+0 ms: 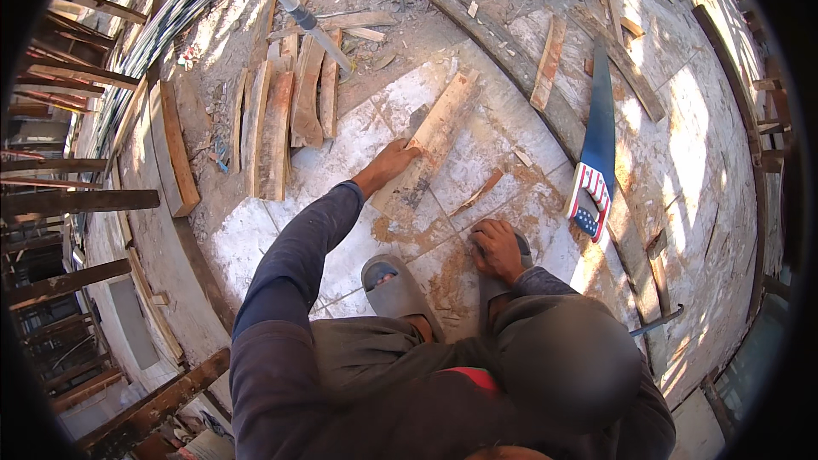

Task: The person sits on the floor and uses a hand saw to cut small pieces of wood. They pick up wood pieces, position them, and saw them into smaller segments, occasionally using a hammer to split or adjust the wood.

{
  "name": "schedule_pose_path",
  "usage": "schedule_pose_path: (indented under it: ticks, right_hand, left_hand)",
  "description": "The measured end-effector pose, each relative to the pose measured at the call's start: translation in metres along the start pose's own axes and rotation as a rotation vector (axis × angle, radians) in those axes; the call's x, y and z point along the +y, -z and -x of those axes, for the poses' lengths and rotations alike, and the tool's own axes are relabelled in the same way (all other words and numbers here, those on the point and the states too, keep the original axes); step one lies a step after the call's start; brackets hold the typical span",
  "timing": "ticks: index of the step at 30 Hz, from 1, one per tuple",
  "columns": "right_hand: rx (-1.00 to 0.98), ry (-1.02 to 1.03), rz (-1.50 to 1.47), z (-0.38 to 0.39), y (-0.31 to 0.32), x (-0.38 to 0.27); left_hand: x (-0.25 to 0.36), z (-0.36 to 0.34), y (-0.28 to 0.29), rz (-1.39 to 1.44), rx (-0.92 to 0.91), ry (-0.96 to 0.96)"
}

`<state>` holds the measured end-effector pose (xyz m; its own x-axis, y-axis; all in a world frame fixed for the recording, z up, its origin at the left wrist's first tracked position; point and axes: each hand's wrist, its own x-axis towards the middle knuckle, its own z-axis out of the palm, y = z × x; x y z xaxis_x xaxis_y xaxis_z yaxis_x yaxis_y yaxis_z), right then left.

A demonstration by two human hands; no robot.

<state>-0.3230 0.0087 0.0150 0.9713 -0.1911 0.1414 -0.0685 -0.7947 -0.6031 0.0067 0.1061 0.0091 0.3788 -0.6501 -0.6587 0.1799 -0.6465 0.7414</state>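
Note:
My left hand [392, 163] grips the left edge of a pale, worn wooden board [443, 128], which lies slantwise on the dusty tiles ahead of me. The thumb is on top of the board; the other fingers are partly hidden at its edge. My right hand [498, 249] hangs over my right sandal, its fingers loosely bent and slightly apart, and I see nothing in it. A thin wood offcut [479, 192] rests on the floor between the board and that hand. To the right, a handsaw [596, 149] with a red, white and blue handle leans on a long timber beam.
Several short wood pieces [279, 128] are gathered at the left, near a thicker block [175, 149]. A long dark beam [520, 77] crosses the floor from the back to the right. At the upper left are a grey pipe [294, 8] and bundled rods [166, 30]. Sawdust covers some tiles.

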Motion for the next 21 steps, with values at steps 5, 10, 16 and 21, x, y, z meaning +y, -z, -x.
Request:
schedule_pose_path:
  ticks: [5, 10, 16, 21]
  right_hand:
    - [-0.001, -0.01, -0.006, 0.001, -0.002, 0.002]
    - [-0.012, -0.011, 0.008, 0.003, -0.003, 0.004]
    - [-0.018, -0.038, -0.011, 0.001, -0.003, 0.003]
    - [-0.014, -0.048, -0.003, 0.0, -0.003, 0.004]
  left_hand:
    - [-0.007, -0.009, -0.003, -0.037, -0.09, 0.066]
    - [0.0, -0.001, -0.009, -0.045, -0.135, 0.141]
    - [0.004, 0.009, -0.02, -0.06, -0.138, 0.209]
    - [0.002, 0.007, -0.022, -0.246, -0.127, 0.222]
